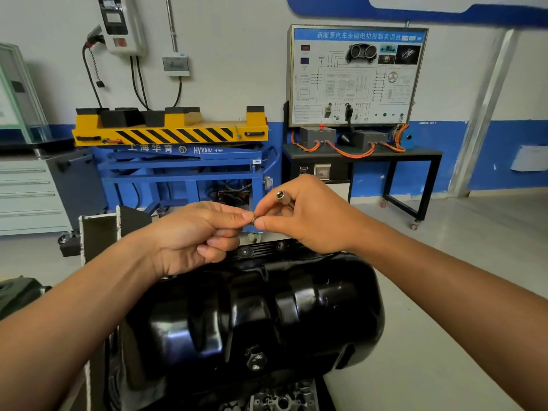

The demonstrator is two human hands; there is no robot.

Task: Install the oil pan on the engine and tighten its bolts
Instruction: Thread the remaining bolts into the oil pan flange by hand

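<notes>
A glossy black oil pan [252, 310] lies bottom-up on the engine [281, 400] in front of me, its drain plug [255, 359] facing me. Above its far flange my two hands meet. My left hand [195, 235] and my right hand [305, 215] pinch a small metal bolt [254, 219] between their fingertips. My right hand also holds a metal socket tool [281, 195], whose round end sticks up between the fingers. Two bolt heads show on the pan's far flange [261, 250].
Behind the engine stands a blue lift cart with a yellow and black striped top [172, 134]. To the right is a black table [364, 157] with a training board and orange cables. A grey drawer cabinet [29, 194] stands at the left. Grey floor lies to the right.
</notes>
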